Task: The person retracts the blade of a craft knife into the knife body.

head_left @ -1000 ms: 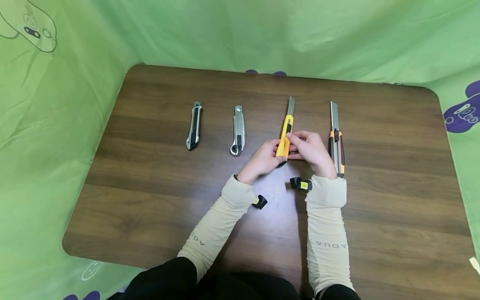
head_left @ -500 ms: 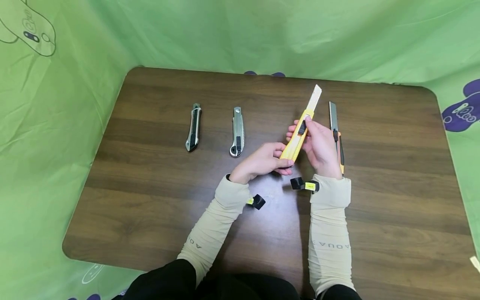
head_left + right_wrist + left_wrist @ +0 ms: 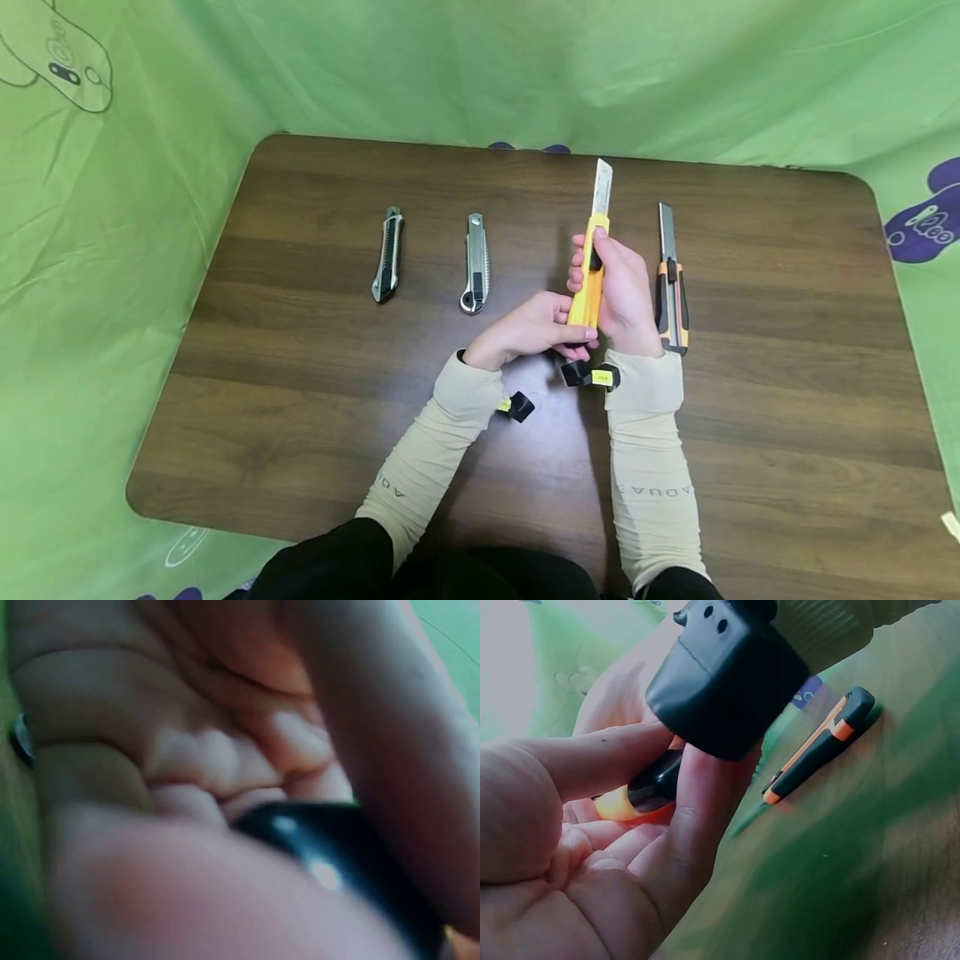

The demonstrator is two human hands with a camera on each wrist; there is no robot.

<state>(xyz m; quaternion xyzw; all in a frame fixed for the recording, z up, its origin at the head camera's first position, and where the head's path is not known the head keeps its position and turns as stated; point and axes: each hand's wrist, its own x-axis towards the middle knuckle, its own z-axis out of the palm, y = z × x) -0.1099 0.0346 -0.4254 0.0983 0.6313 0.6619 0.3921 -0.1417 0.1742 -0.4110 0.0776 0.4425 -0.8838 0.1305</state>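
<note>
A yellow utility knife [image 3: 588, 292] with its blade [image 3: 602, 188] out is in both hands, pointing toward the table's far edge. My right hand [image 3: 628, 287] grips the handle, its thumb lying by the black slider. My left hand [image 3: 517, 329] pinches the knife's lower end between thumb and fingers. In the left wrist view, the knife's black end cap [image 3: 654, 782] shows between thumb and finger. The right wrist view is blurred and close; fingers hide most of a shiny black end [image 3: 330, 859].
On the brown table [image 3: 300, 400] lie a black-and-grey utility knife [image 3: 387, 254], a silver one [image 3: 475, 263] and, right of my right hand, a black-and-orange one [image 3: 672, 304] with its blade out. Green cloth [image 3: 420, 67] hangs behind the table.
The yellow knife has swung right, then back to point nearly straight away. My right hand has moved from touching its side to gripping the handle. My left hand keeps the lower end.
</note>
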